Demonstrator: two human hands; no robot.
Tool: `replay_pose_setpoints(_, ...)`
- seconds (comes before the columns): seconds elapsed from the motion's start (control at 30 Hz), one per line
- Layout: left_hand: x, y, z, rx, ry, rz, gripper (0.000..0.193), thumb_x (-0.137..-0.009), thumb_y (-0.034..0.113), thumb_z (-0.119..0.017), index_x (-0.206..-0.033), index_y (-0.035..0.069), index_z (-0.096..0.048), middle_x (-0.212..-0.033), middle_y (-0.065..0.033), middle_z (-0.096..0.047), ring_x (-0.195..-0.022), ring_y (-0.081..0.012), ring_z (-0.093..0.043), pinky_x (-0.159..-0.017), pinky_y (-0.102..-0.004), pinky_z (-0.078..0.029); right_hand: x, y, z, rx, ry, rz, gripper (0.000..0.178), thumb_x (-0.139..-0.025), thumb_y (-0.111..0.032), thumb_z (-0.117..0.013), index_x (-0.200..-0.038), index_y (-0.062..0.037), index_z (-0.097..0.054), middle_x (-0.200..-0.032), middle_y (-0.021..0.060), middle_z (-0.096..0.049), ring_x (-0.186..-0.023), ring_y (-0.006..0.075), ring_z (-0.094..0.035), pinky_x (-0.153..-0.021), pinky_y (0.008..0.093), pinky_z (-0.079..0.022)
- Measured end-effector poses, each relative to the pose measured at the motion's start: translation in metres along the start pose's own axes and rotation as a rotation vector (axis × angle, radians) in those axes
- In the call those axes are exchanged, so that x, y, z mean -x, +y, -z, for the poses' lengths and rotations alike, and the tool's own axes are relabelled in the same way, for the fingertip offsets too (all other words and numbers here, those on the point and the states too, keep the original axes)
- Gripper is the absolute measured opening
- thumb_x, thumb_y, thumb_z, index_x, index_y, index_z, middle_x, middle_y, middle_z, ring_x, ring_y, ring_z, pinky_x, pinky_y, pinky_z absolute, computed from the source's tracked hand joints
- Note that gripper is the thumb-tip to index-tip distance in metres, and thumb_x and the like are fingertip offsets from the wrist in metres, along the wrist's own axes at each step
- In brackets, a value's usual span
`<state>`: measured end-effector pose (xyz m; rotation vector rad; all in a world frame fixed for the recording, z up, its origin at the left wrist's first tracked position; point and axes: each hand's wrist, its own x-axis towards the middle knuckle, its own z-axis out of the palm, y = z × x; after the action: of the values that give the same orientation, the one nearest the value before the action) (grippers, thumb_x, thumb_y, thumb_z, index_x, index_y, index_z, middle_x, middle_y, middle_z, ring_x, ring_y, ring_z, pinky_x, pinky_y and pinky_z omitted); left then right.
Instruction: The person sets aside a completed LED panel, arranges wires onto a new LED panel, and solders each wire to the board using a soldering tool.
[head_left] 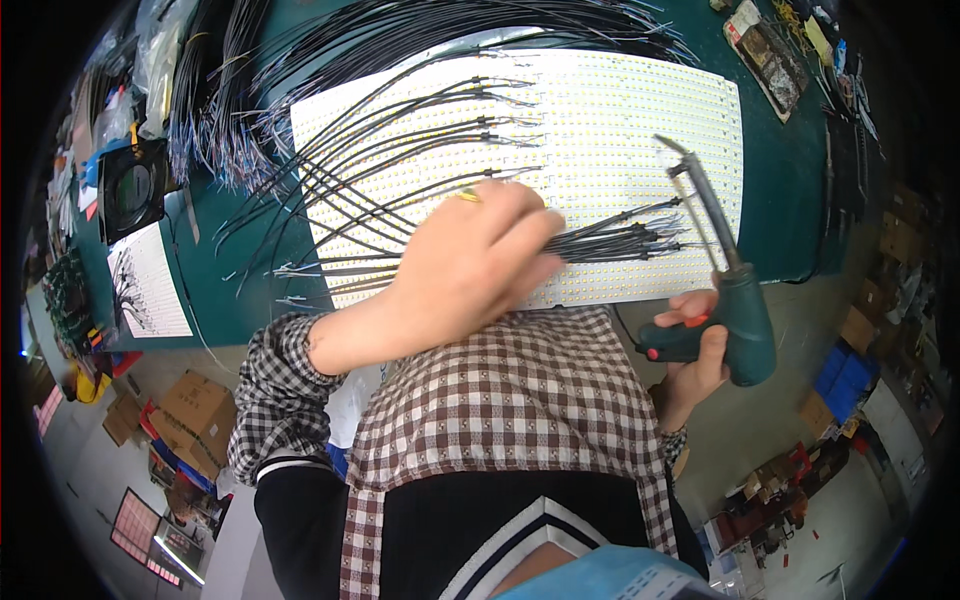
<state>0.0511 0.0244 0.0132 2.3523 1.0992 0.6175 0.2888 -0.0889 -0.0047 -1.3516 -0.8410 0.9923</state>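
Note:
A white LED board (pixel 640 110) with rows of small yellow chips lies in front of me. Thin black cables (pixel 430 95) run across its left half, their stripped ends at the board's middle seam. My left hand (pixel 465 265) is over the near part of the board with curled fingers, slightly blurred, beside a bundle of loose cables (pixel 625 240). What its fingers hold, if anything, is hidden. A bit of yellow (pixel 467 195) shows by its knuckles. In my right hand (pixel 708 355) is a green soldering gun (pixel 748 325), its long tip slanting up over the board's right side.
More black cables (pixel 480 30) lie along the far side of the green table (pixel 780 200), and thick bundles (pixel 215 110) at the left. A small black fan (pixel 135 192) and a smaller white board (pixel 150 285) are at far left. A worn, stained box (pixel 765 58) sits at far right.

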Motion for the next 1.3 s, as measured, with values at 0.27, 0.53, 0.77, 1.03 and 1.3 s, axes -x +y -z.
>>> replay_pose_setpoints(0.27, 0.006, -0.007, -0.014, 0.222, -0.243, -0.014, 0.011, -0.077, 0.006, -0.065, -0.085, 0.005, -0.058, -0.083, -0.0078, -0.056, -0.077, -0.0269, -0.056, -0.064, -0.0345, -0.045, -0.017, 0.005, 0.007, -0.022, 0.033, 0.144, 0.061, -0.095, -0.038, -0.045, -0.127, 0.0141, -0.038, -0.089, 0.0136, -0.056, -0.077, 0.0195, -0.06, -0.057, 0.0249, -0.055)
replay_pose_setpoints(0.53, 0.01, -0.009, 0.02, 0.05, -0.095, 0.155, 0.009, -0.081, 0.005, -0.058, -0.088, 0.005, -0.052, -0.08, -0.0113, -0.052, -0.066, -0.0314, -0.056, -0.055, -0.0393, -0.045, -0.021, 0.009, 0.014, -0.047, 0.024, 0.142, 0.063, -0.095, -0.04, -0.045, -0.129, 0.0125, -0.037, -0.09, 0.0134, -0.056, -0.075, 0.0194, -0.06, -0.057, 0.0241, -0.054)
replay_pose_setpoints(0.77, 0.005, -0.012, 0.023, -0.099, -0.026, 0.126, 0.017, -0.078, 0.003, -0.062, -0.094, 0.004, -0.056, -0.09, -0.0119, -0.052, -0.079, -0.0306, -0.055, -0.066, -0.0381, -0.044, -0.024, 0.009, 0.011, -0.09, -0.056, 0.135, 0.061, -0.095, -0.038, -0.047, -0.129, 0.0124, -0.038, -0.092, 0.0141, -0.057, -0.085, 0.0216, -0.058, -0.057, 0.0246, -0.055)
replay_pose_setpoints(1.03, -0.019, -0.02, -0.009, -0.086, -0.064, 0.124, 0.013, -0.079, 0.007, -0.064, -0.086, 0.003, -0.053, -0.085, -0.0106, -0.054, -0.079, -0.0298, -0.055, -0.067, -0.0377, -0.044, -0.01, 0.008, 0.008, -0.078, -0.021, 0.12, 0.063, -0.094, -0.038, -0.047, -0.128, 0.0134, -0.038, -0.092, 0.0134, -0.056, -0.088, 0.0223, -0.057, -0.057, 0.0249, -0.056)
replay_pose_setpoints(1.3, -0.006, -0.027, -0.01, -0.011, -0.017, 0.277, 0.009, -0.079, 0.005, -0.06, -0.084, 0.003, -0.052, -0.08, -0.0127, -0.052, -0.064, -0.0316, -0.056, -0.055, -0.0397, -0.046, -0.002, 0.009, -0.003, -0.049, -0.074, -0.011, 0.062, -0.094, -0.035, -0.048, -0.129, 0.0141, -0.036, -0.096, 0.0158, -0.056, -0.089, 0.0248, -0.058, -0.06, 0.027, -0.055)
